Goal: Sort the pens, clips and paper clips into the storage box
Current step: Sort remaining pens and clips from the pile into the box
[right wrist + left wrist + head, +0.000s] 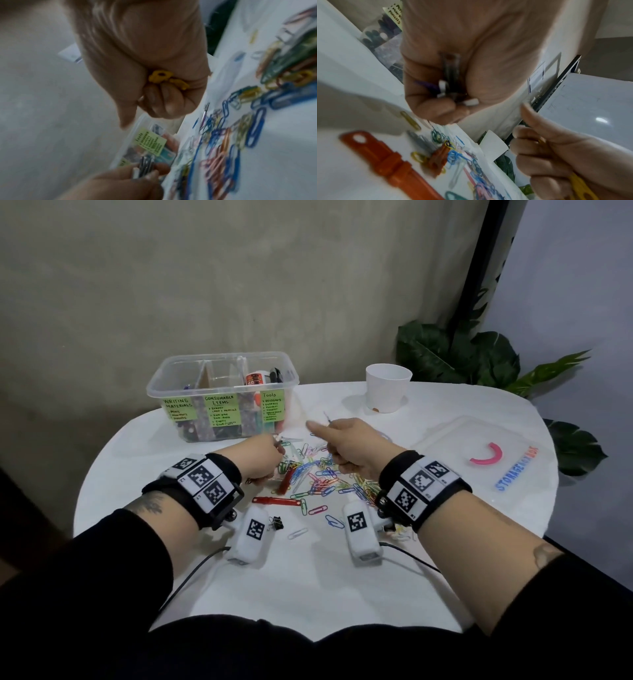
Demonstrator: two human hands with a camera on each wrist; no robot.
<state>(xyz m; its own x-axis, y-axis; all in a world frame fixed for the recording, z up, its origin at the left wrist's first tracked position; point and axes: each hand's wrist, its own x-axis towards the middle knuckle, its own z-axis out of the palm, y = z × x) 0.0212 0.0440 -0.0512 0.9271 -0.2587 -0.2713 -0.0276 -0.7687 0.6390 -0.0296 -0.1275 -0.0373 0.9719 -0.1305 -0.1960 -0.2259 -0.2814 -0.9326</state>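
A heap of coloured paper clips [322, 474] lies mid-table in front of the clear storage box [222, 395], which has green labels on three compartments. My left hand [260, 455] hovers over the heap's left edge and grips a bundle of thin pens [450, 75] with white ends. My right hand [346, 443] is above the heap's far side, its fingers curled round yellow plastic clips [161, 77] and the index finger stretched toward the box. Two red fastener strips [277, 501] and a black binder clip [275, 523] lie near the front of the heap.
The white cup [387, 386] stands at the back right. The box lid [479, 453], with a pink curved piece on it, lies at the right. Plant leaves [479, 361] rise behind the table. Cables run off the front edge.
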